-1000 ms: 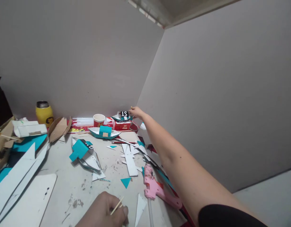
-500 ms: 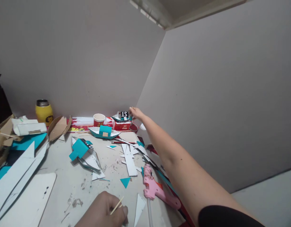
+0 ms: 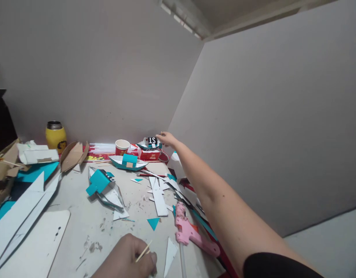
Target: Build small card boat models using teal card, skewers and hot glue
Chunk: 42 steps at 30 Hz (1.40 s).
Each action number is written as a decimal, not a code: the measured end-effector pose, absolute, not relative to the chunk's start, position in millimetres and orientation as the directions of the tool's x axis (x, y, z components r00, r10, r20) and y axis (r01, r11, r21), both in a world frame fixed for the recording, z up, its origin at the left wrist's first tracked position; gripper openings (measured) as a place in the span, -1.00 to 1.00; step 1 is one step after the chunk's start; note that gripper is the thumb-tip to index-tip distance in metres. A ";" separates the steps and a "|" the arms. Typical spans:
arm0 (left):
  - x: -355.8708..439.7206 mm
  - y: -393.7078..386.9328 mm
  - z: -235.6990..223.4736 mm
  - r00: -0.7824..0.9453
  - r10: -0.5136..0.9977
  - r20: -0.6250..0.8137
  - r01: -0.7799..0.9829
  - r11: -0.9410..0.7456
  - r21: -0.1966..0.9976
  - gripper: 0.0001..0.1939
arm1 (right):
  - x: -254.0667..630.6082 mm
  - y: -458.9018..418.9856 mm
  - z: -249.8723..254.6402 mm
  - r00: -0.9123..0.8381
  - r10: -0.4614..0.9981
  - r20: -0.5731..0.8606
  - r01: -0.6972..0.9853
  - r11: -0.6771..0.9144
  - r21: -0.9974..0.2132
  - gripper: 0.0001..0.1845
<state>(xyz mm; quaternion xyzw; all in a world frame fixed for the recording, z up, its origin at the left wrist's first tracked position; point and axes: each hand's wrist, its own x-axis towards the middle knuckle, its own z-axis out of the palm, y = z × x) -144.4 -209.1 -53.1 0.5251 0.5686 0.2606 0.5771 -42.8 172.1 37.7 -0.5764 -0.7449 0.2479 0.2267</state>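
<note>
My left hand (image 3: 131, 256), low in the picture, is closed on a thin wooden stick (image 3: 143, 251) that pokes out between thumb and fingers. Stretched far out, my right hand (image 3: 167, 139) is beside a small cardboard boat (image 3: 150, 143) with a black cover lettered "ST", which sits on a red box (image 3: 149, 154). The right fingers are pinched together; what they hold is too small to make out. Nearer lie a teal-and-white boat (image 3: 128, 162) and another boat (image 3: 104, 187) with a teal roof. A pink glue gun (image 3: 185, 226) rests below my right forearm.
A paper cup (image 3: 122, 147) and a yellow bottle (image 3: 55, 137) stand near the back wall. Brown cardboard pieces (image 3: 75, 155) and white cut card (image 3: 24, 216) crowd the left. Card scraps (image 3: 159, 197) lie mid-table. A pale flat panel (image 3: 52, 243) occupies the front left.
The view has shifted slightly. My right hand has moved a little left, nearer the far boat. My left hand keeps its hold on the stick.
</note>
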 end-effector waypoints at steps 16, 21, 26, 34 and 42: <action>-144.5 -208.5 -58.6 0.198 0.930 -0.310 0.087 0.298 0.951 -0.53 | -16.0 131.7 86.1 -0.097 0.967 0.236 0.695 0.236 -0.680 -0.70; -159.4 -202.3 -32.0 0.196 0.904 -0.380 -0.355 0.427 0.832 -0.66 | 0.2 38.2 89.4 -0.214 0.928 0.304 0.549 0.372 -0.748 -0.79; -169.7 -199.8 -19.1 0.199 0.902 -0.382 -0.512 0.428 0.744 -0.78 | 21.1 -88.5 50.7 -0.738 0.675 0.021 0.354 0.412 -0.840 -0.80; -163.1 -210.4 -12.4 0.184 0.950 -0.252 -0.482 0.311 0.819 -0.76 | 4.3 -157.9 -6.1 -0.719 0.658 -0.224 0.247 -0.059 -0.967 -0.65; -164.6 -208.0 -14.2 0.121 0.960 -0.251 -0.473 0.278 0.836 -0.75 | -8.1 -163.2 -20.0 -0.646 0.733 -0.213 -0.306 -0.504 -0.808 -0.68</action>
